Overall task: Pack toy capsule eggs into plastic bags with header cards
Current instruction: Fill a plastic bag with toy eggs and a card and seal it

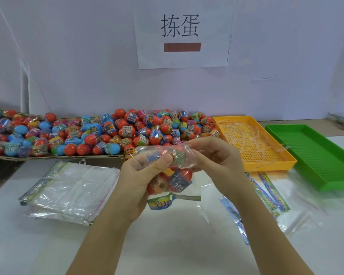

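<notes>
A flat stack of clear plastic bags with printed header cards (72,187) lies on the white tabletop (167,245) at the left. Behind it a big heap of red, blue and mixed-colour plastic capsule eggs with printed bands (107,133) spreads over a cardboard sheet.

In the middle, the left hand (141,175) is curled round a filled clear plastic bag (179,153), with its thumb pressing the film against the fingers. The bag is held above the tabletop, in front of the heap. It hangs upside down, with its colourful header card (161,201) at the bottom and its open end on top. A few eggs (180,177) sit inside, at least two of them red-capped; the exact count cannot be made out. The film looks thin and crinkly, so it should crease easily and slip under the eggs' weight. The right hand (214,157) pinches the upper edge of the same bag from the other side.

The filling appears done, and the step in hand seems to be closing the bag's mouth. The next move probably calls for folding the flap flat and pressing it shut while the left hand holds the eggs back.

To the right stands an orange perforated plastic tray (270,165) holding thin clear strips (252,139), perhaps peeled seal liners. More bags with header cards (266,189) lie in front of it. A green perforated plastic tray (314,155) stands furthest right.
</notes>
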Demonstrator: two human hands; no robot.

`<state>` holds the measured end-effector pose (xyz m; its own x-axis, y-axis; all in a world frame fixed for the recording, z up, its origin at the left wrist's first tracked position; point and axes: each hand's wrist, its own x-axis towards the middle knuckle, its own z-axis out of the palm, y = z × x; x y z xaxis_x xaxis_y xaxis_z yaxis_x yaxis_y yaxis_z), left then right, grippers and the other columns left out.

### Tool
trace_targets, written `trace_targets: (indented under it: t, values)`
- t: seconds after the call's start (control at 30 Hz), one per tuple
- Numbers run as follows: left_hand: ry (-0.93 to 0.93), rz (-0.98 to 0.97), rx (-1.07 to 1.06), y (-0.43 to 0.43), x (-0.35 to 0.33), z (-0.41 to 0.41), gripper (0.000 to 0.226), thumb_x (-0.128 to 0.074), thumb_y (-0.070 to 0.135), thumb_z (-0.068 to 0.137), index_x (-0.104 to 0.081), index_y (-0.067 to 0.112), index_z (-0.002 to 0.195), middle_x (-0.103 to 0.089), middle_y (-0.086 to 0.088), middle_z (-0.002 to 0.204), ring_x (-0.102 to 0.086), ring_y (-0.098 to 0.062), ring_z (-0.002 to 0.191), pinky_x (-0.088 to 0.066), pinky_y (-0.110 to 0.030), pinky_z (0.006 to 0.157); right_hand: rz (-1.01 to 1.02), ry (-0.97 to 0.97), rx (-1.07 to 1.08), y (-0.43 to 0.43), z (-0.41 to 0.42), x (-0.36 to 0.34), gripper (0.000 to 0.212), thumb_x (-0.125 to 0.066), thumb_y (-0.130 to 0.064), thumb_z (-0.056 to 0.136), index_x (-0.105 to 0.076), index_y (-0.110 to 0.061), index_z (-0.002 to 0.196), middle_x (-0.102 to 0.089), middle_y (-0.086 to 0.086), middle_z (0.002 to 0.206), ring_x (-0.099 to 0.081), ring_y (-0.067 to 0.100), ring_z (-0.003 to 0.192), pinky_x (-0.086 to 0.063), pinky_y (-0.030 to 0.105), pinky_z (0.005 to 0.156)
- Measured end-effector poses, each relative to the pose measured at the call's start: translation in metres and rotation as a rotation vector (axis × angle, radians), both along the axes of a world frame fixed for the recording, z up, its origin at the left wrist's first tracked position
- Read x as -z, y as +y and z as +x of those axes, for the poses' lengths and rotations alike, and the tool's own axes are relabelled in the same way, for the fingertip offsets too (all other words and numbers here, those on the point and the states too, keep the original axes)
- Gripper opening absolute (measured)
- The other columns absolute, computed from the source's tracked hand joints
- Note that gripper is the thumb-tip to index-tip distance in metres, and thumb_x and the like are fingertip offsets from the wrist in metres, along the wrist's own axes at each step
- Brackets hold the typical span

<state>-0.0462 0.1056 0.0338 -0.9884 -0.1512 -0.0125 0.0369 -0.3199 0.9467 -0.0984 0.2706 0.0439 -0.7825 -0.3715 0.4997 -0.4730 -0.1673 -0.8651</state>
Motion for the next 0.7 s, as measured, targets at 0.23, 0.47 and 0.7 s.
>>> trace_targets:
  t: [0.23,0.47,0.7]
  values:
    - [0.033,-0.027,-0.060,0.002,0.000,0.001,0.045,-0.080,0.034,0.050,-0.074,0.014,0.090,-0.076,-0.014,0.089,-0.075,-0.026,0.075,-0.058,-0.028,0.054,0.033,0.155,0.290,-0.007,0.006,0.006,0.015,-0.069,-0.010,0.082,-0.069,-0.024,0.085,-0.070,-0.009,0.070,-0.065,0.009,0.051,-0.052,0.022,0.046]
    - [0.042,-0.015,-0.082,0.000,0.001,0.001,0.062,-0.081,0.035,0.048,-0.068,0.009,0.103,-0.076,-0.012,0.090,-0.074,-0.027,0.077,-0.057,-0.030,0.056,-0.097,-0.089,0.163,-0.012,0.011,0.006,0.019,-0.060,-0.006,0.089,-0.065,-0.022,0.080,-0.065,-0.004,0.058,-0.058,0.013,0.038,-0.045,0.024,0.033]
    - [0.077,-0.056,-0.043,-0.006,0.001,0.002,0.047,-0.081,0.033,0.048,-0.073,0.015,0.090,-0.075,-0.012,0.084,-0.074,-0.024,0.071,-0.057,-0.029,0.054,0.094,0.165,0.171,-0.001,0.007,0.003,0.018,-0.067,-0.017,0.084,-0.063,-0.032,0.093,-0.069,-0.012,0.075,-0.062,0.019,0.045,-0.051,0.033,0.040]
